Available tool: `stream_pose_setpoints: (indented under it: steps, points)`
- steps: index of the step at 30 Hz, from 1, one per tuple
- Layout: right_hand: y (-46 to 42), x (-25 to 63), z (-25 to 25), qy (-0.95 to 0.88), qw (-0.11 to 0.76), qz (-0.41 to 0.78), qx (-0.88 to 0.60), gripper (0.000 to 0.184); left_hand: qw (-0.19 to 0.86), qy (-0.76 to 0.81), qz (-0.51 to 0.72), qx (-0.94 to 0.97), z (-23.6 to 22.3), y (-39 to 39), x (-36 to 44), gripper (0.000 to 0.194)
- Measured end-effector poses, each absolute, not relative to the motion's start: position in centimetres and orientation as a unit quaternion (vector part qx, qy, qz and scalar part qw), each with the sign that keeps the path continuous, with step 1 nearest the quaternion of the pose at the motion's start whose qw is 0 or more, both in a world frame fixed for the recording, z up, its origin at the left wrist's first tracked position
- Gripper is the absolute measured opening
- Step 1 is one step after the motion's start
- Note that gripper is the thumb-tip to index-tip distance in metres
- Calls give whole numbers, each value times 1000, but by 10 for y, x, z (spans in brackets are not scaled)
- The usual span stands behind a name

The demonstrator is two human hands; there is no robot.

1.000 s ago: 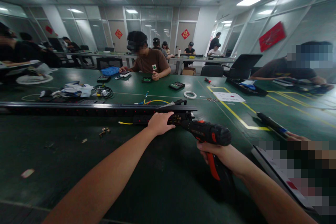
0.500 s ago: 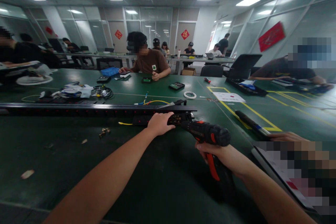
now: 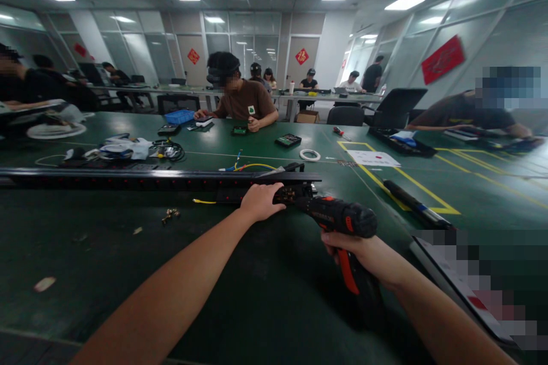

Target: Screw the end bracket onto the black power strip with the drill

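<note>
My right hand [image 3: 349, 242] is wrapped round the grip of a black and orange cordless drill [image 3: 340, 215]. The drill's nose points left, at the end of a black electrical part [image 3: 293, 194] with brass-coloured pieces in it. My left hand [image 3: 261, 202] grips that part from above, thumb on the near side and fingertips on the far side. A long black metal rail [image 3: 141, 178] lies just behind, running to the left edge. From the part's left end sticks a yellow wire [image 3: 204, 201]. Whether the drill's tip touches anything is hidden.
Small brass screws [image 3: 171, 214] lie in a heap on the green table [image 3: 240, 291]. Behind the rail are bundled cables [image 3: 169, 149] and a white tape roll [image 3: 310, 155]. A dark tool [image 3: 413, 202] and a tablet-like board [image 3: 464, 291] lie right. A co-worker [image 3: 246, 100] sits opposite.
Another person's hand, seen at the right by the dark tool, has gone from view. My hands and the drill have hardly moved.
</note>
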State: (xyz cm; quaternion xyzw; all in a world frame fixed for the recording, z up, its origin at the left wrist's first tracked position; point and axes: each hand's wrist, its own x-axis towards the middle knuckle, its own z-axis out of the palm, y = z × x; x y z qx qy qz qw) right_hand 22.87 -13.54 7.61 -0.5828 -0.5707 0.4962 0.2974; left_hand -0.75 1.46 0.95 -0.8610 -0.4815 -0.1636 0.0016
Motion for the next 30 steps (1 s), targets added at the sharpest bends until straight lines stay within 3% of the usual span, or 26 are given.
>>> stream_pose_setpoints:
  steps: [30]
  points:
    - [-135, 230, 75, -576, 295, 494, -581, 25, 5, -479, -162, -863, 11, 13, -8, 67]
